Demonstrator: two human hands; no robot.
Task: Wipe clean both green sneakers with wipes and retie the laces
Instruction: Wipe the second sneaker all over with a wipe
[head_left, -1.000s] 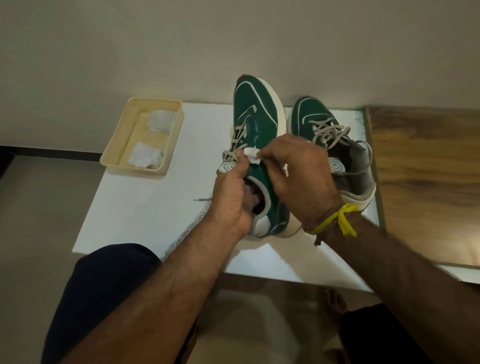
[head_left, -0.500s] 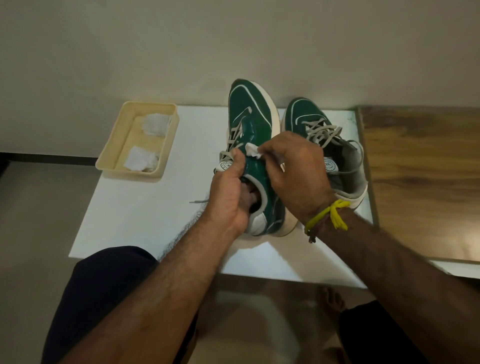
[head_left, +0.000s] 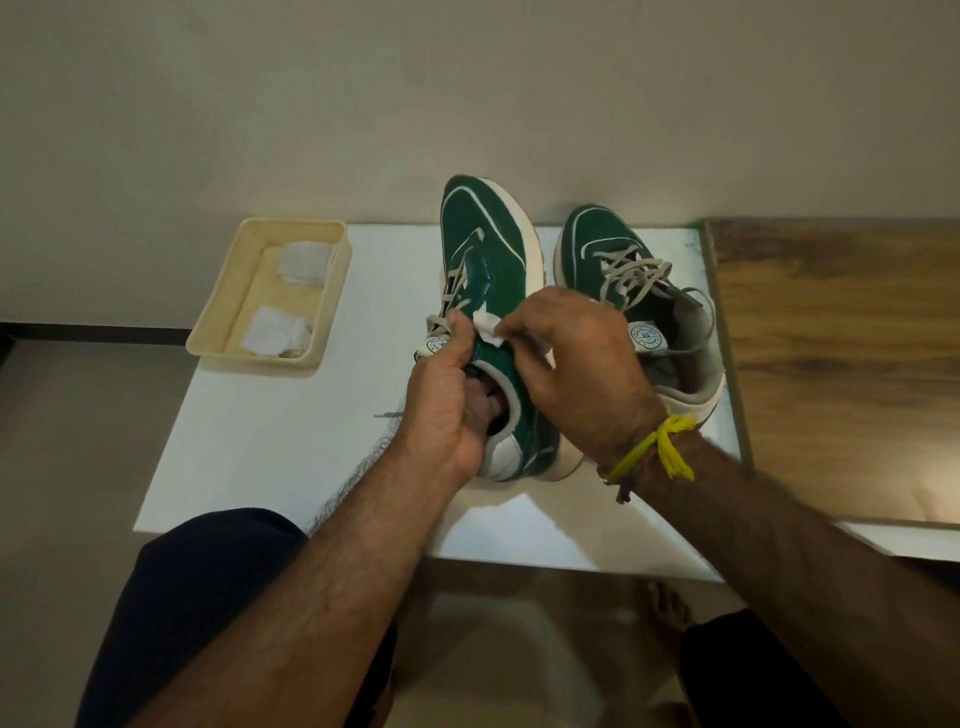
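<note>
While the left hand (head_left: 447, 410) grips the nearer green sneaker (head_left: 488, 291) at its collar, with fingers curled down inside the opening and the thumb lying up along the tongue, the shoe stands tilted on its side with its pale sole turned toward the right hand (head_left: 576, 374). That right hand pinches a small white wipe (head_left: 487, 328) between thumb and fingertips and presses it against the green upper just beyond the left thumb, near the lower lace holes. A yellow thread (head_left: 657, 451) is knotted round the right wrist. Grey laces (head_left: 451, 291) run loose down the held shoe, and one lace end (head_left: 387, 414) lies on the white tabletop (head_left: 260, 441) just to the outside of the left wrist.

Beyond the right hand and partly hidden by its knuckles sits the second green sneaker (head_left: 608, 244), upright on the tabletop, toe pointing away, its laces (head_left: 631, 273) slack and a round logo patch (head_left: 647, 336) showing on the tongue. The two shoes stand just beside each other; whether they touch I cannot tell.

Well apart from the left hand, farther out and away, a cream plastic tray (head_left: 218, 322) rests on the tabletop corner with two crumpled white wipes inside, one (head_left: 306, 262) at the far end and one (head_left: 278, 336) at the near end. To the outside of the right forearm lies a wooden surface (head_left: 841, 364). Dark-clad knees and bare toes (head_left: 665, 608) show below the forearms.
</note>
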